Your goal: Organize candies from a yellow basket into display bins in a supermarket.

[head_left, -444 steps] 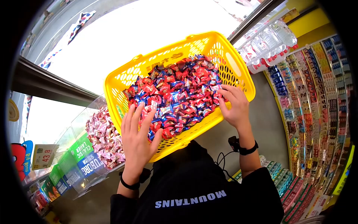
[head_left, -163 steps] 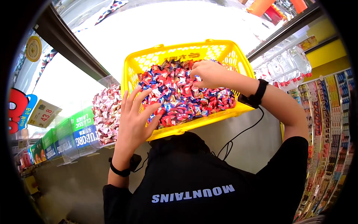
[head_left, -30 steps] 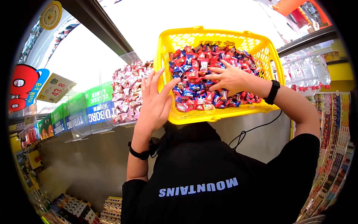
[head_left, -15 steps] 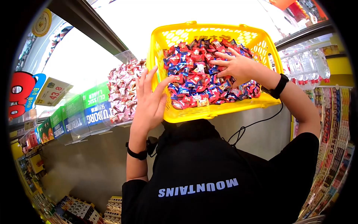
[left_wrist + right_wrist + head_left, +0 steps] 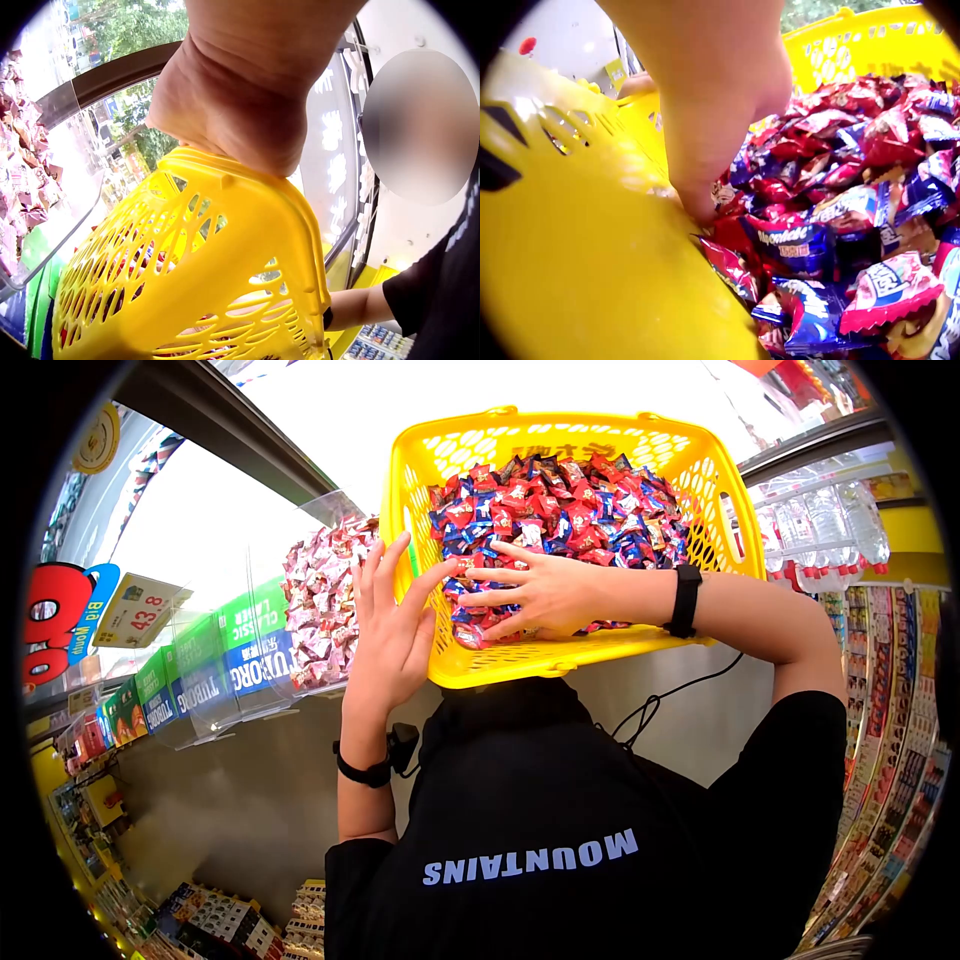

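Observation:
A yellow plastic shopping basket [image 5: 505, 672] with pierced walls stands before the person, filled with a layer of red and blue wrapped candies [image 5: 570, 510]. My right hand [image 5: 555, 595] lies over the candies near the front left corner, palm down with fingers spread. In the right wrist view its thumb side dips between the candies [image 5: 870, 206] and the basket's wall [image 5: 592, 225]. At the basket's left front corner, my left hand [image 5: 395, 635] has its fingers loosely extended. The left wrist view shows its palm heel resting on the yellow rim [image 5: 247, 176].
Left of the basket, a transparent bin holds pink-wrapped candies [image 5: 325, 610]. Green and blue cartons [image 5: 255, 650] and a price card [image 5: 140, 610] line that side. Bottles of water [image 5: 825, 525] and shelves of small packets [image 5: 885, 710] stand on the right.
My right hand has swept left and toward the person across the candies, from the right middle to the front left corner. The left hand stays at the basket's left rim.

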`<state>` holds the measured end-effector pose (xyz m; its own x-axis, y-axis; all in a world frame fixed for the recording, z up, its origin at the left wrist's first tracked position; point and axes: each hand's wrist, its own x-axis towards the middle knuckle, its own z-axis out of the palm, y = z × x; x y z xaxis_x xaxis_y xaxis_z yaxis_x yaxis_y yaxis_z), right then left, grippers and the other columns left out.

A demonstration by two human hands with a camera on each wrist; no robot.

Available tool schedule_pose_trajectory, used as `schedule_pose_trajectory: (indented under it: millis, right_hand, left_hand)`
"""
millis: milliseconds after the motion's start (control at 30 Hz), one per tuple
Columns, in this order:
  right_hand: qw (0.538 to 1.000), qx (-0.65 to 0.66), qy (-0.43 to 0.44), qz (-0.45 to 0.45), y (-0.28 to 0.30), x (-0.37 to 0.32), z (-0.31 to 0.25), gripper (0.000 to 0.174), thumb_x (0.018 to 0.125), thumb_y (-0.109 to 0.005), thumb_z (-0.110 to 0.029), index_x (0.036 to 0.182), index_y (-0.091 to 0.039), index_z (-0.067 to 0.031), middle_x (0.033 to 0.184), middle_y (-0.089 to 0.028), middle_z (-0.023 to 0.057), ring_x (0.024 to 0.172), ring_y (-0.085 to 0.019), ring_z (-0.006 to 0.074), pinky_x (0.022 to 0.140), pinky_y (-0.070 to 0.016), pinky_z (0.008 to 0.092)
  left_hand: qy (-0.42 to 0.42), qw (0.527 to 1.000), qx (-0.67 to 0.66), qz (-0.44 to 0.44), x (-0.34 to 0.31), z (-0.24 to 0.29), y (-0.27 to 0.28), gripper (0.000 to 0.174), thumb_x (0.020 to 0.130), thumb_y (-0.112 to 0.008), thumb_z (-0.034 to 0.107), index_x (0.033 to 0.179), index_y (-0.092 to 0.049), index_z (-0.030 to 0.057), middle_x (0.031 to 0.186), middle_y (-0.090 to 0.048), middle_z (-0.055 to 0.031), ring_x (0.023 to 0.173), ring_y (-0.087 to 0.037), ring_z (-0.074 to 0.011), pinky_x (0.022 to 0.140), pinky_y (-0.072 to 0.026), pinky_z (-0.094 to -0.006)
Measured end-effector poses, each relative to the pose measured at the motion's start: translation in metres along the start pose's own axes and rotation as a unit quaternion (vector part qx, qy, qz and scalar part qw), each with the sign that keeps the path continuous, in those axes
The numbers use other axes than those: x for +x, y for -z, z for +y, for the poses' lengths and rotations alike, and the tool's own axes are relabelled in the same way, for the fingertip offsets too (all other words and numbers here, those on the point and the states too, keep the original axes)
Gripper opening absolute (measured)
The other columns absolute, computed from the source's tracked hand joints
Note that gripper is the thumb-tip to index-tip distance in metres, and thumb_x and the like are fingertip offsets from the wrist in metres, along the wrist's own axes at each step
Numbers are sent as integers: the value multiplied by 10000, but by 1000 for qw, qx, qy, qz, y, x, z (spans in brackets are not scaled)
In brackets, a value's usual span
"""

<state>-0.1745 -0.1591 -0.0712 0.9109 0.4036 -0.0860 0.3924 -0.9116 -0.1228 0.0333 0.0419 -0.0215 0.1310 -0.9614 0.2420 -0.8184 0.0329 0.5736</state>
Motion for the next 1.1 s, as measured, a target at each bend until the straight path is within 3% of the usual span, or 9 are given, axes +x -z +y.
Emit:
schedule_pose_trajectory:
  millis: [133,233,300,400,433,667,867,967,1100]
  right_hand:
    - [994,-63,34,85,-22,16,2,492,982,-625,-385,1465,-618,-477,1776,-283,25,1661,-180,361,1286,-163,723]
    - [995,-74,21,58,-27,17,4,465,981,-621,-378,1435,-637,-474,1779,-280,24,1660,-184,366,1286,-166,727]
    - [994,-78,3,76,-28,16,7,308,903,-705,-342,1207,-748,-364,1772,-294,28,1652,-218,351,1279,-164,744]
    - [989,-88,-49,109,-21,15,18,159,811,-767,-335,962,-781,-288,1744,-355,38,1650,-234,331,1278,-158,748]
    - [988,-115,-68,76,-13,12,21,144,788,-778,-332,923,-777,-283,1740,-361,42,1651,-232,331,1275,-153,757]
    - [970,-138,-188,71,9,-5,51,136,770,-808,-353,887,-834,-289,1755,-343,34,1656,-216,332,1290,-169,720]
    - [953,-217,-199,72,8,-10,63,78,821,-770,-310,882,-792,-266,1763,-335,39,1657,-228,305,1292,-186,699]
    - [949,-224,-190,118,0,-16,69,55,842,-751,-285,882,-775,-256,1761,-339,39,1650,-251,295,1286,-213,687]
    - [951,-206,-199,118,1,-17,69,126,851,-754,-295,962,-804,-264,1759,-339,37,1638,-276,298,1275,-236,678]
  left_hand:
    - [0,1000,4,1,0,0,0,559,965,-538,62,1490,-626,233,1674,-344,-222,1590,-222,-472,1315,-132,-613]
    - [-2,1000,1,3,0,-1,-1,560,966,-536,66,1492,-625,236,1673,-344,-222,1592,-222,-471,1313,-127,-617]
    - [1,1000,-3,3,-1,-1,-1,562,966,-537,68,1494,-624,241,1674,-343,-221,1593,-222,-471,1311,-125,-621]
    - [6,1000,-3,0,-1,0,-1,567,964,-542,67,1495,-622,247,1676,-339,-220,1593,-224,-470,1308,-123,-628]
    - [6,1000,1,-1,-1,0,-1,568,963,-543,66,1496,-622,249,1677,-338,-219,1593,-225,-470,1307,-122,-630]
    - [3,1000,4,1,-2,0,0,565,965,-546,63,1494,-623,247,1675,-339,-219,1593,-226,-472,1309,-119,-629]
    - [1,1000,7,-2,-2,0,0,553,969,-547,68,1490,-627,237,1672,-345,-220,1595,-224,-469,1312,-113,-626]
    - [-2,1000,5,-1,-2,-1,0,552,968,-548,70,1488,-631,236,1673,-345,-220,1598,-220,-466,1314,-107,-623]
    - [-1,1000,4,-2,-1,-2,-1,549,966,-550,75,1483,-638,237,1673,-346,-219,1601,-216,-462,1316,-100,-620]
